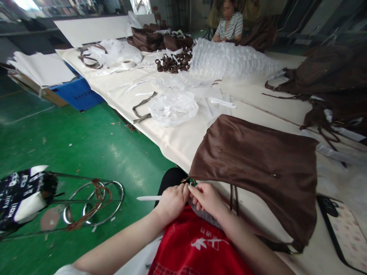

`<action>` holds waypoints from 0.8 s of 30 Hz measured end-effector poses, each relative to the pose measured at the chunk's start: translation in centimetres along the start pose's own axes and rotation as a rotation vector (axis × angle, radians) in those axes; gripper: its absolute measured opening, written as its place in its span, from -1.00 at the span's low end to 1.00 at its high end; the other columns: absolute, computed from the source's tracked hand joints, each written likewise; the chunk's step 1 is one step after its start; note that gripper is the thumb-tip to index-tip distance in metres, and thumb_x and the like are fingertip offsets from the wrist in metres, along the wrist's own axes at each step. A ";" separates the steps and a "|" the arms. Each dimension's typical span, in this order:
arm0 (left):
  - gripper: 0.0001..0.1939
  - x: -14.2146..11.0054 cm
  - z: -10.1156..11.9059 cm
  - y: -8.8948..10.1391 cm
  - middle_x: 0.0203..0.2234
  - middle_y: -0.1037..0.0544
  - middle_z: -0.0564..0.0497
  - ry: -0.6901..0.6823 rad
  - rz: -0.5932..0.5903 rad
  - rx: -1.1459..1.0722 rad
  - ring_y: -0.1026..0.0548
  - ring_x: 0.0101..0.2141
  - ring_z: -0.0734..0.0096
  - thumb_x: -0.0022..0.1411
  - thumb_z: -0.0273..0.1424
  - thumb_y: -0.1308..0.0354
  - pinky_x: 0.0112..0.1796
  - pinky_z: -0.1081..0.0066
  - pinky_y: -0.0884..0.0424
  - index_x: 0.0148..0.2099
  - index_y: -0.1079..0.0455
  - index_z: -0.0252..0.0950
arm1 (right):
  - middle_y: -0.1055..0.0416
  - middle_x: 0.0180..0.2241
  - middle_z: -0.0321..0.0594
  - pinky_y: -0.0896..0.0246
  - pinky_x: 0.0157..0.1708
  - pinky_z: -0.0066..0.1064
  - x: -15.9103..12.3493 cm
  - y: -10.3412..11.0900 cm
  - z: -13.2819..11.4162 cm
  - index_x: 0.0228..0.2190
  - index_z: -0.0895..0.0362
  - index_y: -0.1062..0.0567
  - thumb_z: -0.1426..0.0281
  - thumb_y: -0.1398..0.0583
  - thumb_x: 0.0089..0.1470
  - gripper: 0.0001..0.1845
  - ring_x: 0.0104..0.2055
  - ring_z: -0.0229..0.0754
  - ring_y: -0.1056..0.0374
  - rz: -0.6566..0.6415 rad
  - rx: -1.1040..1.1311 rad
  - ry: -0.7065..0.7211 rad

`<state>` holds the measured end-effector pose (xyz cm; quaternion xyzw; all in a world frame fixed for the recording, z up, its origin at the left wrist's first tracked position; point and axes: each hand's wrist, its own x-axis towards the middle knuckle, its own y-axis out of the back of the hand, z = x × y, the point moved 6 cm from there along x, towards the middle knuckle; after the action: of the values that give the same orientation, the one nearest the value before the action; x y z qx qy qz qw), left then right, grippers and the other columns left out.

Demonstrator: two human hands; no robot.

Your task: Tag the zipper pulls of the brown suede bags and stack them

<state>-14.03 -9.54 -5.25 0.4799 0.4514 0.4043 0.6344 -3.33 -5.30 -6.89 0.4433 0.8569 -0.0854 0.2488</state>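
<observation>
A dark brown leather handbag with a zipped slit lies at the table's near edge, its strap hanging toward me. My left hand is closed beside the bag's left corner, and a narrow white pointed strip sticks out from it to the left. Thumb and fingers of my right hand are pinched together, meeting the left fingertips. A small metal fitting at the bag's corner sits just above both hands. Whatever lies between the right fingertips is hidden.
On the cream table are a crumpled plastic bag, stacked clear packaging and more brown bags. A phone lies at right. A stool and blue box stand left. Another person sits across.
</observation>
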 end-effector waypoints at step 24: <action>-0.62 1.1 -1.3 1.1 -0.62 -0.46 0.04 0.205 -0.454 -1.393 -0.40 -0.59 0.43 0.22 -0.08 -0.01 -0.53 0.51 -0.34 -0.39 -0.37 -0.30 | -0.32 -0.68 -0.34 -0.02 -0.58 -0.52 -4.3 2.0 -1.6 -0.64 0.13 -0.41 0.08 -0.12 0.13 -0.53 -0.60 -0.33 -0.24 0.212 -0.320 0.305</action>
<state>-15.09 -7.99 -4.57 -0.1791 0.2354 0.4987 0.8148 -0.24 -6.59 -3.18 0.4935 0.8357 0.1460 0.1915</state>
